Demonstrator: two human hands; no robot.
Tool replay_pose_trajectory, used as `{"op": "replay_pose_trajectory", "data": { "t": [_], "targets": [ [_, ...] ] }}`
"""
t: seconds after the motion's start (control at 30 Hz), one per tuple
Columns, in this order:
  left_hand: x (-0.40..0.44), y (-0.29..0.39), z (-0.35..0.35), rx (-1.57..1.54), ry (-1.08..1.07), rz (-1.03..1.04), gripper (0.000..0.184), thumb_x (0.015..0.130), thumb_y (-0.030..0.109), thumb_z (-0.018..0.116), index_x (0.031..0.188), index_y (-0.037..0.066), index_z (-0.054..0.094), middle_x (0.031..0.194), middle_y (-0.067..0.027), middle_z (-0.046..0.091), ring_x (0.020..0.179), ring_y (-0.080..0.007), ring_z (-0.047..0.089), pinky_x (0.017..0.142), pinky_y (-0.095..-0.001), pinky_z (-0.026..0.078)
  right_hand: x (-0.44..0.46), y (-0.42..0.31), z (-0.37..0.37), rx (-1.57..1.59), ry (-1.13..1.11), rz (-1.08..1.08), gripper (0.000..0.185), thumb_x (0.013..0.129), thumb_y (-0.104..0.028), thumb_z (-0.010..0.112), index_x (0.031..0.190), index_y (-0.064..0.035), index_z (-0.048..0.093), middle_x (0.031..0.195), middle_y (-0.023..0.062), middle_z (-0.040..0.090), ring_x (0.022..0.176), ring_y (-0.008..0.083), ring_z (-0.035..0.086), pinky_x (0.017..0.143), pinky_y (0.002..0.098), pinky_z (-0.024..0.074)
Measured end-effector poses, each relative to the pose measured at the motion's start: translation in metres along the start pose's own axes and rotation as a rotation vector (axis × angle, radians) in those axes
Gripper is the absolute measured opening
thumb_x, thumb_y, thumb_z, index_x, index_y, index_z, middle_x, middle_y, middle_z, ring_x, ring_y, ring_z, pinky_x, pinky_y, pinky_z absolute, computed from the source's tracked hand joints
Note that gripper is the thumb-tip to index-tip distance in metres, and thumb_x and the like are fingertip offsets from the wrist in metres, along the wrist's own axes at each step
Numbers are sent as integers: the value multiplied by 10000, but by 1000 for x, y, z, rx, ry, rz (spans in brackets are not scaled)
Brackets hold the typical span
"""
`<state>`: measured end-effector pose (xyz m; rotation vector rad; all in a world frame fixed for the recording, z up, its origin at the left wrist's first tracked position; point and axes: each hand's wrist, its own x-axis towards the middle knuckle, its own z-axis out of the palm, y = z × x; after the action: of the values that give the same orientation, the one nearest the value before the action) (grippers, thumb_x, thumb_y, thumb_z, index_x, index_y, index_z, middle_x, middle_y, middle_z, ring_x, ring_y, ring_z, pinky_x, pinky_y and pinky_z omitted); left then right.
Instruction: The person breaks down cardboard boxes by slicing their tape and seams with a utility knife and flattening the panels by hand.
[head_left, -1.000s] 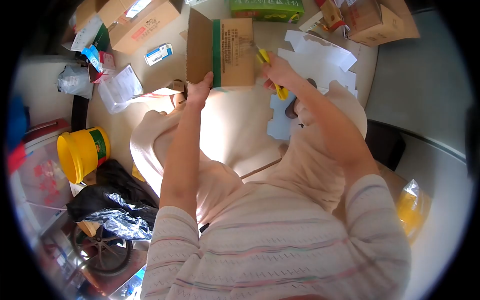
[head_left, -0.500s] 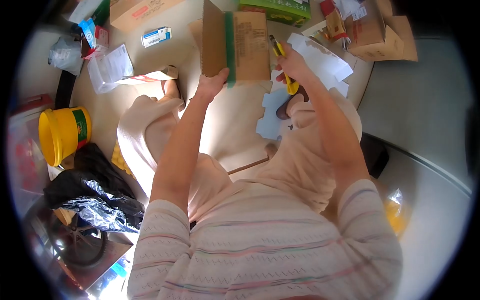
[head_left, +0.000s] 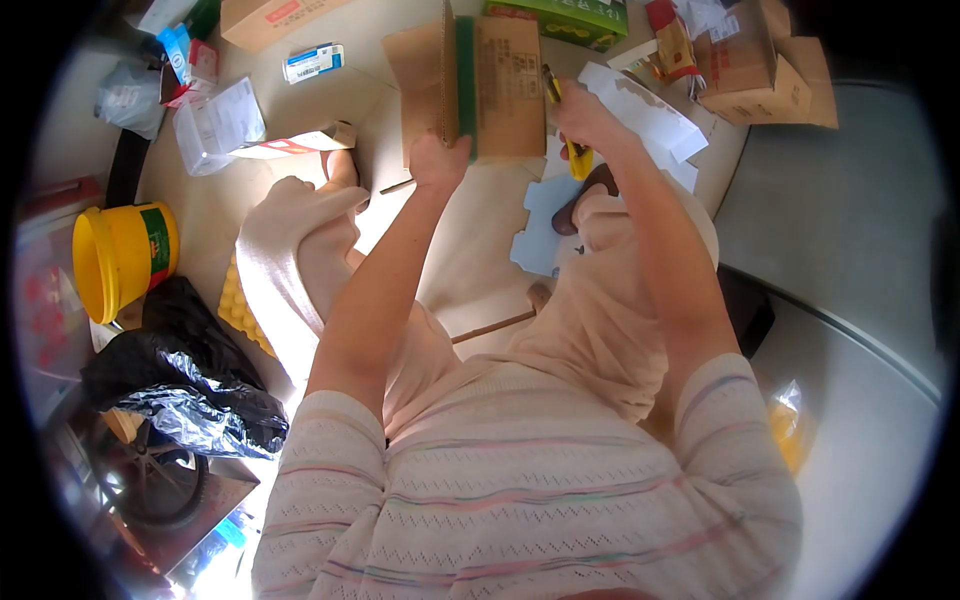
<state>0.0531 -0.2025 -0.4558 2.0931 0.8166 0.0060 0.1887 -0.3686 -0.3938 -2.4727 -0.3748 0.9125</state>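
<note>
The left hand (head_left: 438,162) pinches a box (head_left: 508,95), likely light, stiff and best held by edges; the right hand (head_left: 592,117) grips a yellow knife (head_left: 579,164)

The place looked like a cluttered storage corner of a home or a small shop, though which of the two could not be told. Packaging covered much of the pale floor (head_left: 470,250): a brown carton (head_left: 510,90), a green printed box (head_left: 585,22) and an open cardboard box (head_left: 760,88). Household odds and ends crowded the left side, where a yellow bucket (head_left: 125,255) stood near a crumpled black plastic bag (head_left: 165,345) and a spoked wheel (head_left: 150,465).
</note>
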Motion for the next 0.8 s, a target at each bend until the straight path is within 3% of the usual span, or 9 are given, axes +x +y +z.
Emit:
{"op": "replay_pose_trajectory", "data": {
  "t": [0.1, 0.27, 0.37, 0.43, 0.53, 0.63, 0.67, 0.77, 0.8],
  "targets": [
    [-3, 8, -4, -3, 26, 20, 337, 677, 284, 609, 910, 42, 620, 811, -205, 622, 804, -382, 586, 716, -413, 476, 0, -5, 1, 61, 29, 67, 475, 814, -22, 358, 1286, -21, 314, 839, 207, 549, 572, 243, 566, 397, 364, 515],
    [-1, 1, -13, -418, -5, -128, 392, 674, 225, 700, 964, -21, 602, 810, -156, 644, 769, -291, 616, 698, -361, 484, -15, -21, -8, 122, -9, 138, 482, 799, -4, 346, 1280, -26, 330, 819, 216, 554, 538, 255, 572, 397, 372, 509],
    [16, 6, -52, -670, 115, -28, 556, 658, 200, 769, 1098, -49, 536, 928, -116, 619, 825, -203, 593, 710, -314, 477, 0, -6, 2, 35, 56, 2, 358, 733, -14, 438, 1087, 42, 436, 820, 276, 607, 670, 376, 627, 554, 413, 517],
    [16, 23, -88, -512, 240, -48, 576, 670, 157, 734, 1167, -15, 498, 1110, -160, 532, 995, -245, 527, 813, -337, 441, -1, -6, 4, 32, 35, 14, 343, 737, -21, 442, 1071, 55, 437, 841, 274, 606, 699, 378, 626, 578, 410, 513],
    [15, 39, -112, 323, 606, 333, 494, 692, 101, 665, 1162, 39, 527, 1191, -133, 456, 1091, -274, 429, 897, -366, 379, -1, -12, 5, 54, 23, -2, 324, 742, -28, 446, 1052, 66, 440, 867, 270, 605, 746, 379, 622, 613, 407, 504],
    [10, 55, -101, 862, 420, 477, 411, 712, 104, 605, 1121, 94, 570, 1224, -104, 411, 1108, -288, 374, 919, -388, 335, -2, -16, 3, 45, 21, -2, 318, 746, -30, 446, 1049, 67, 443, 876, 266, 606, 778, 376, 619, 637, 405, 498],
    [7, 65, -93, 1120, 220, 395, 326, 751, 158, 582, 1069, 88, 597, 1167, -73, 458, 1091, -243, 398, 889, -375, 342, -1, -17, 2, 35, 20, 0, 318, 747, -30, 446, 1050, 66, 445, 876, 264, 607, 786, 374, 618, 643, 404, 496],
    [12, 82, -87, 1248, -215, 361, 265, 761, 166, 573, 1005, 72, 614, 1104, -82, 506, 1049, -229, 442, 858, -359, 365, 4, -18, 4, 68, 2, 4, 320, 749, -28, 445, 1056, 65, 444, 855, 253, 614, 742, 363, 626, 625, 398, 500],
    [10, 88, -89, 1105, -118, 449, 298, 754, 191, 597, 1019, 56, 585, 1039, -94, 540, 998, -239, 493, 820, -373, 415, 2, -21, 2, 90, -21, 29, 310, 750, -30, 446, 1044, 66, 455, 846, 250, 617, 721, 355, 628, 619, 395, 502]
  ]
}}
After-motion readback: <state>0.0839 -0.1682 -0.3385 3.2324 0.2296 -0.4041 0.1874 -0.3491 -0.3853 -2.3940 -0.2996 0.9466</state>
